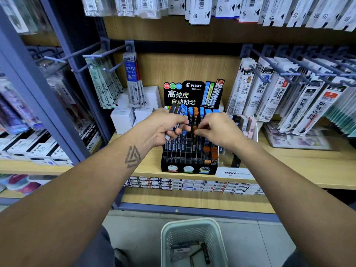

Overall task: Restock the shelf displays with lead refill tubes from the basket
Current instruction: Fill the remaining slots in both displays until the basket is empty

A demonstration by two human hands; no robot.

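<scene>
Both my hands meet over the black Pilot display stand point(189, 151) on the wooden shelf point(289, 162). My left hand point(163, 128) is curled round a small bundle of lead refill tubes point(178, 110), dark and blue ones, their tops fanning out above the knuckles and their lower ends showing beneath the fingers. My right hand point(217, 130) is drawn narrow, thumb and fingertips pinching an orange-capped tube point(195, 130) just above the middle rows of the stand; whether it already sits in a slot I cannot tell. The stand's back rows hold tubes with blue and orange caps point(200, 110), several middle slots stand open, and a cluster of orange tubes point(211, 152) fills the lower right corner. To the right of the stand, a clear holder point(244, 124) with dark and pink items stands on the same shelf, and a card reading MONO graph point(236, 173) lies in front of it. White boxes point(133, 112) are stacked to the left of the stand. Packets of pen refills point(269, 89) hang from hooks on both sides and above. Below, on the floor, the pale green basket point(192, 224) sits between my forearms, well apart from the shelf, with a few dark tubes point(194, 251) lying loose at its bottom. A triangular tattoo point(133, 156) marks the left forearm near the wrist.
</scene>
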